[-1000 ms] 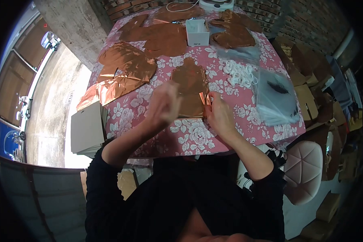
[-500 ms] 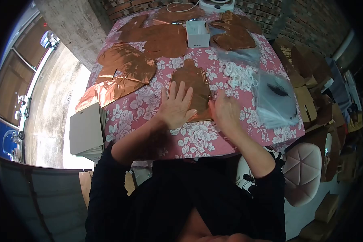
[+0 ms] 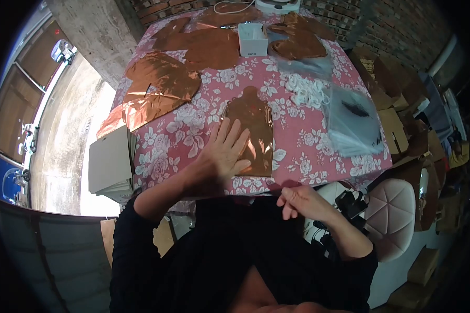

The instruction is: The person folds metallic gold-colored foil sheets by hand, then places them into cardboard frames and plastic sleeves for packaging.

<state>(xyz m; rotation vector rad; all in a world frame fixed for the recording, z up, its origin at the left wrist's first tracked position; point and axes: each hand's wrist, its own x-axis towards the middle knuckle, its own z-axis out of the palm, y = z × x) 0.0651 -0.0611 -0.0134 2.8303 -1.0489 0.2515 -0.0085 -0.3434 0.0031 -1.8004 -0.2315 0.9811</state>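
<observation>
A folded copper-coloured foil balloon (image 3: pixel 258 133) lies flat near the front of the table, its narrow rounded tab pointing away from me. My left hand (image 3: pixel 222 151) rests on its left side, palm down and fingers stretched out. Just off the table's front edge, to the right of the foil, hangs my right hand (image 3: pixel 303 202). Its fingers are loosely bent and a little apart, and nothing shows in them.
More copper foil balloons lie at the left (image 3: pixel 162 91) and back. A small white box (image 3: pixel 253 41) stands behind. To the right are white ring-like loops (image 3: pixel 307 91) and clear plastic bags (image 3: pixel 355 128). Grey cards (image 3: pixel 111 161) stand at the left edge; a chair (image 3: pixel 391 219) is at right.
My right hand has come off the foil's right edge, back toward me past the table edge. The foil has slid a little toward me, with my left hand still on it.
</observation>
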